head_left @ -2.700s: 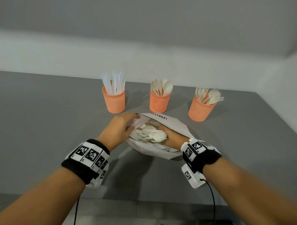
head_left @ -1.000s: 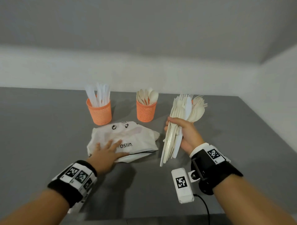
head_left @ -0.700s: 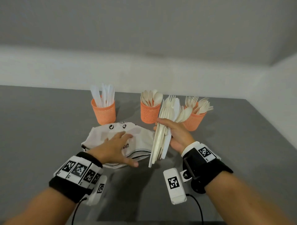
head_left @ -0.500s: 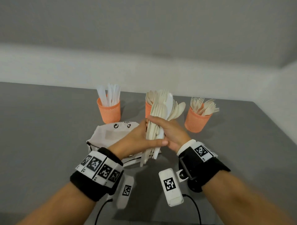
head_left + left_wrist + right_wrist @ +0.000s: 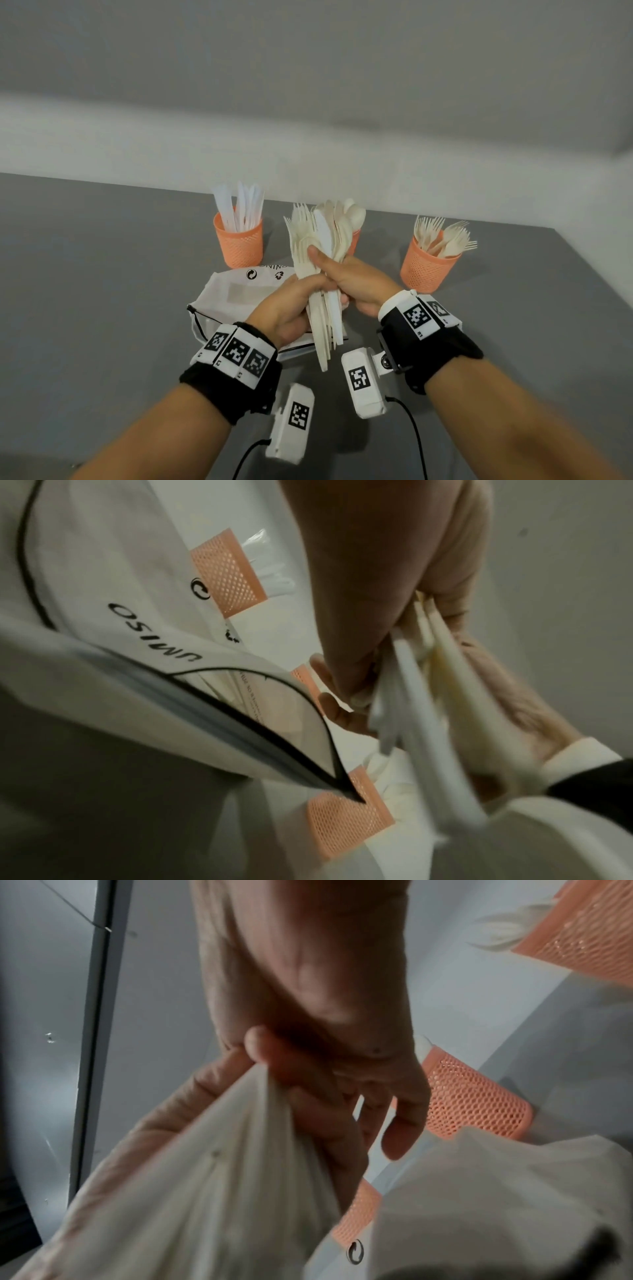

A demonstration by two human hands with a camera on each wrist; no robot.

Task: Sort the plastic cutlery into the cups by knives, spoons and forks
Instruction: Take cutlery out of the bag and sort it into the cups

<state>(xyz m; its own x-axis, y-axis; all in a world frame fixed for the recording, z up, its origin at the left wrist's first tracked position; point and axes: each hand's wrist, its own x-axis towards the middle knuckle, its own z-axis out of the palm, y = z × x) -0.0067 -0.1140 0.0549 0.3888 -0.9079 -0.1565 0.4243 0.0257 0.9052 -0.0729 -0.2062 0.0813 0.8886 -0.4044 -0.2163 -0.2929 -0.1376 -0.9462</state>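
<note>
Head view: both hands, left (image 5: 291, 310) & right (image 5: 356, 281), clasp a mixed cutlery bundle (image 5: 320, 274) above the bag (image 5: 233, 294). Cups behind bag already part-filled w/ knives (image 5: 238, 245), spoons (image 5: 354, 240), forks (image 5: 424, 270). Wrist views: fingers wrapped round handles; bundle unsorted.

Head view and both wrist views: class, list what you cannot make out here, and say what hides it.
- Middle cup, head view: mostly hidden behind the bundle of cutlery held by the left hand and right hand.
- Count of each kind in the bundle: pieces overlap; blurred in both wrist views.
- Inside of the white bag: hidden by its own folds and the hands.
- Forks cup, right wrist view: cut off by the edge.
</note>
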